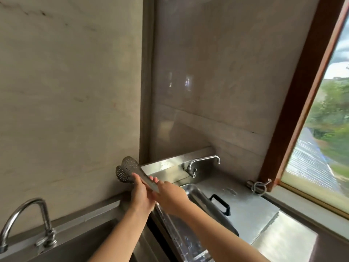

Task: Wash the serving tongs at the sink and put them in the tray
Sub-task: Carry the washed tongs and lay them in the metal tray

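Serving tongs (132,172), steel with perforated heads, are held up in the air above the far end of the metal tray (190,191), heads pointing away toward the wall. Left hand (140,193) grips them just below the heads, fingers curled round. Right hand (170,193) is closed on the handle end, nearer the tray's black handle (221,204).

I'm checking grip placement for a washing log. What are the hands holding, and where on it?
Both hands hold the serving tongs: the left hand just below the perforated heads, the right hand further down the handle.
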Demonstrator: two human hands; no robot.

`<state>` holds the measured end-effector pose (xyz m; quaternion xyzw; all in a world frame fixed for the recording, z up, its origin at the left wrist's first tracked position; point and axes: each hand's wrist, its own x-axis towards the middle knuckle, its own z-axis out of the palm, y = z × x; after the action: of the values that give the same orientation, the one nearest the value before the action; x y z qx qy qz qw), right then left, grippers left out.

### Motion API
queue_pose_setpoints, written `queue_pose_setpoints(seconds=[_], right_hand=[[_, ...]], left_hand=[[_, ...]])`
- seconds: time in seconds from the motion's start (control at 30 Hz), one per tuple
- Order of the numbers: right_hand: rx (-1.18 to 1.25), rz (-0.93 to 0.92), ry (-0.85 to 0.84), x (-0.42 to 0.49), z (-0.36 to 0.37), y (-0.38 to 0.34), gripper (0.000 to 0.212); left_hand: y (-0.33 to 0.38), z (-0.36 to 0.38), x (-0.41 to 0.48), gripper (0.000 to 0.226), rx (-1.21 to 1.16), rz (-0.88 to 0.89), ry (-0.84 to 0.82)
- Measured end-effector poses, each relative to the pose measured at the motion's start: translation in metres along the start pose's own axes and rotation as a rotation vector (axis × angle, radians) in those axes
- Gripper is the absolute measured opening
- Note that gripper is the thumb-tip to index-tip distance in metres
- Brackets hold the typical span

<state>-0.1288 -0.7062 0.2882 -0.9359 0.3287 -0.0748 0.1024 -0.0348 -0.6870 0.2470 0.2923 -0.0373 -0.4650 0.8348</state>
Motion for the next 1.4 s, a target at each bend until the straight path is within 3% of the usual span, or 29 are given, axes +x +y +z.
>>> queue_pose_setpoints(seconds=[0.1,0.23,0.4,0.5,0.63,0.83,1.13,1.23,1.33,1.4], right_hand=[[0.038,0.004,0.041,-0.005,-0.003,0.023,0.038],[0.042,-0.024,0.056,-0.016,-0.006,0.050,0.034],[0.027,-0.001,0.033,-0.030,-0.001,0.084,0.027],[0.015,0.008,0.057,-0.036,0.001,0.104,0.019],[0.017,0.018,0.090,-0.046,-0.001,0.124,0.023],[0.076,0.057,0.041,-0.052,-0.013,0.158,0.030],[0.682,0.278,-0.124,-0.035,0.008,0.222,0.042],[0.656,0.391,-0.044,-0.018,0.044,0.234,0.028],[0.479,0.376,0.021,-0.005,0.087,0.238,0.005],[0.417,0.343,0.020,0.000,0.114,0.242,0.020]], left_hand=[[-0.019,0.009,0.008,0.063,-0.099,-0.023,0.010],[-0.042,0.021,0.016,0.062,-0.008,-0.024,0.079],[-0.063,0.014,0.030,0.059,0.202,-0.048,0.368],[-0.069,0.014,0.036,0.048,0.201,0.005,0.401],[-0.067,0.013,0.050,0.042,0.005,0.000,0.367],[-0.041,-0.013,0.083,0.041,0.027,0.063,0.404],[-0.006,-0.067,0.106,0.031,0.208,0.061,0.449],[-0.018,-0.075,0.098,0.030,0.215,-0.034,0.431],[-0.038,-0.074,0.080,0.030,0.245,-0.133,0.399],[-0.048,-0.075,0.069,0.028,0.247,-0.193,0.378]])
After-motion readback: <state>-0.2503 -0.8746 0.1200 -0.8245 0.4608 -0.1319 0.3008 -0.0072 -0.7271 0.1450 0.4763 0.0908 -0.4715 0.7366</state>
